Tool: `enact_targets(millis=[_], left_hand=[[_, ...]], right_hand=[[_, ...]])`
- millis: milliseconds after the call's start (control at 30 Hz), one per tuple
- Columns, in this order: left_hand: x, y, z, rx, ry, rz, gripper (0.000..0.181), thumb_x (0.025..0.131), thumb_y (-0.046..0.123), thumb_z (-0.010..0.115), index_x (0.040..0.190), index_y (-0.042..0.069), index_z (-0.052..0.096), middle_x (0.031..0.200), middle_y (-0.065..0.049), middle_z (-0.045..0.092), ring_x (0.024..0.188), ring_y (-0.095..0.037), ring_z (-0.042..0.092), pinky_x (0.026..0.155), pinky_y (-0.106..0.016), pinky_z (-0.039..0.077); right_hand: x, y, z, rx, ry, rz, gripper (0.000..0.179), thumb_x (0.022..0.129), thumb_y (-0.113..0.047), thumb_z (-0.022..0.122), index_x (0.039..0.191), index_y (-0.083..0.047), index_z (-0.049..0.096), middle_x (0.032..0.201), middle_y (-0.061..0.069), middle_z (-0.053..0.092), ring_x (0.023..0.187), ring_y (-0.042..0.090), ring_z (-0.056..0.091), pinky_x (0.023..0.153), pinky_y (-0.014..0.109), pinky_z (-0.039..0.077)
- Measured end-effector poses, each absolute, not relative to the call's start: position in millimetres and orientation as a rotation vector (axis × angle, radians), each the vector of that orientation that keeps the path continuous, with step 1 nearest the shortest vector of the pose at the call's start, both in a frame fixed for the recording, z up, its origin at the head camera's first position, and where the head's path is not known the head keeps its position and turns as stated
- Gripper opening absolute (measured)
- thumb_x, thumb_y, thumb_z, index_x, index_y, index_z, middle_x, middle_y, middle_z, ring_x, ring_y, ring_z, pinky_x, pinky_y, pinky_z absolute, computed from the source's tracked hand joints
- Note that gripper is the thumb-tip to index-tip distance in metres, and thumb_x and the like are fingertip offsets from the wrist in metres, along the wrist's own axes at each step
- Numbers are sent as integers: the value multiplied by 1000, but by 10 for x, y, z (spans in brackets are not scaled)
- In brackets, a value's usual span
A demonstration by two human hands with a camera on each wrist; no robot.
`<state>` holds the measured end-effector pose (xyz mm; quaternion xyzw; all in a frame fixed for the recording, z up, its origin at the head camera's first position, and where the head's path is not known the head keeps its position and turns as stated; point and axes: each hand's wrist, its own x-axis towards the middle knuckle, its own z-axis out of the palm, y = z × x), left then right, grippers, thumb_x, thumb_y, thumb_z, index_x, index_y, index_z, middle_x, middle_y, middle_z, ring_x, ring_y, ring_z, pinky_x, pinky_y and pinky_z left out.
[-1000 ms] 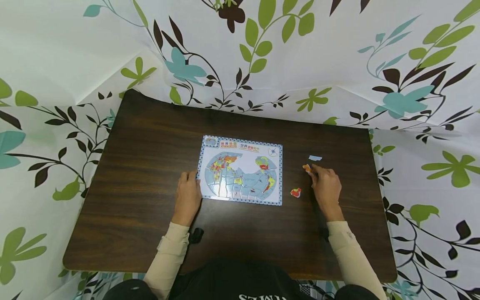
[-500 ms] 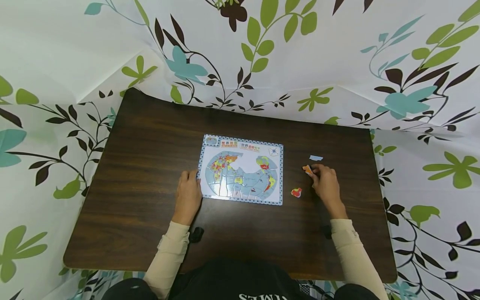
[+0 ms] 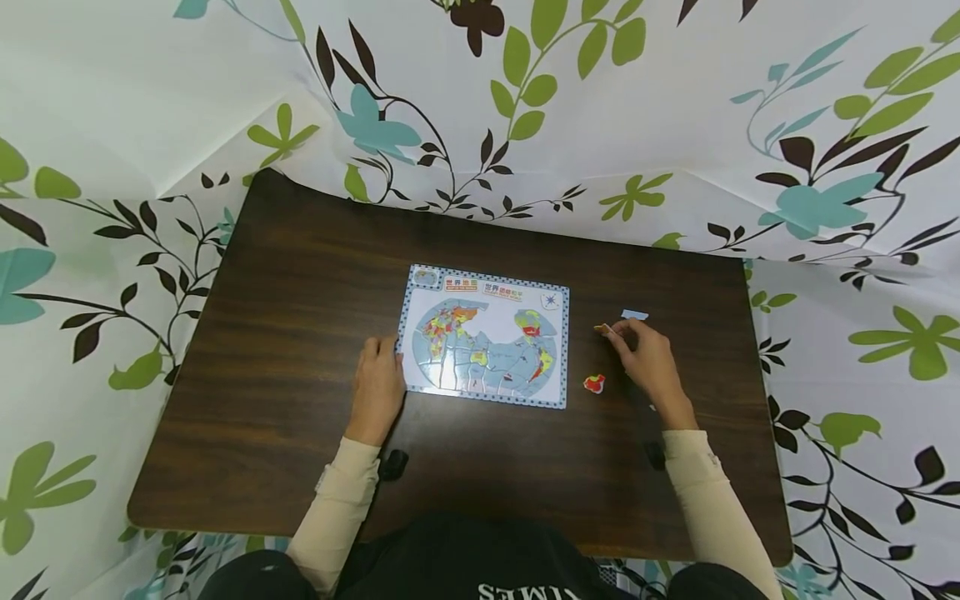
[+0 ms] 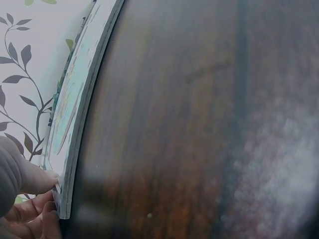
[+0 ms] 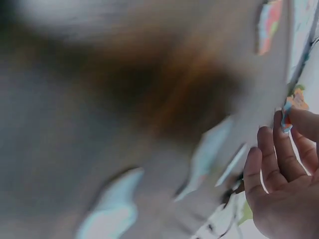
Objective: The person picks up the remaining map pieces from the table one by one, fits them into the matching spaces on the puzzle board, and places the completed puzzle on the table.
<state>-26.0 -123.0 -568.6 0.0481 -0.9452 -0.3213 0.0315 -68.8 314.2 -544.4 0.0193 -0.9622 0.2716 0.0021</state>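
A world map jigsaw puzzle (image 3: 501, 322) lies in its blue-bordered frame mid-table, with a white gap in the upper part of the map. At its left edge, my left hand (image 3: 377, 390) grips the border; the left wrist view shows the thumb (image 4: 37, 178) on top and fingers against the side. My right hand (image 3: 649, 360) pinches an orange puzzle piece (image 3: 602, 329) between thumb and fingertips, right of the frame. In the right wrist view that piece (image 5: 297, 102) appears tilted, orange and blue, clear of the table.
A red puzzle piece (image 3: 594, 384) lies between the frame and my right hand. A light blue piece (image 3: 634, 315) sits just beyond the fingers. Pale pieces (image 5: 110, 211) lie under the hand in the right wrist view. The dark wooden table (image 3: 300, 275) meets a leaf-patterned cloth (image 3: 465, 92).
My right hand has shifted slightly, and the orange piece has turned from lying face-up to nearly edge-on, further left. The left hand stays on the puzzle's edge.
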Motion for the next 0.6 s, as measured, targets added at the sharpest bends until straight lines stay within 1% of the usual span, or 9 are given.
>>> enact_targets(millis=[67,167,400,600], left_hand=[[-268,-1222,-5679,139,-2907,-999,35,98,5,60,132,-3,57,115,-23,53,105,-40,56,82,-54,51],[-272,-1213,-5677,127,-2905,-1000,35,98,5,61,132,-3,57,115,-23,53,105,-40,56,81,-54,51],[-269,-1182,-5700,116,-2924,-1007,35,98,6,61,131,-2,57,116,-23,53,106,-40,56,81,-54,51],[-262,-1205,-5707,127,-2892,-1006,33,98,4,61,129,-3,58,113,-24,54,103,-42,56,79,-56,50]], right_hand=[[-750,3064,-5383,99,-3032,860,21,99,-27,63,109,-9,67,106,13,72,81,24,58,74,43,46],[-840,2944,-5315,148,-3056,855,22,100,-29,63,111,-10,68,107,11,72,78,24,54,70,41,44],[-1018,2685,-5224,223,-3061,840,22,98,-28,66,111,-11,69,107,9,72,87,25,61,74,43,48],[-1141,2461,-5208,257,-3044,862,22,97,-30,67,111,-13,71,106,6,72,89,21,63,73,40,48]])
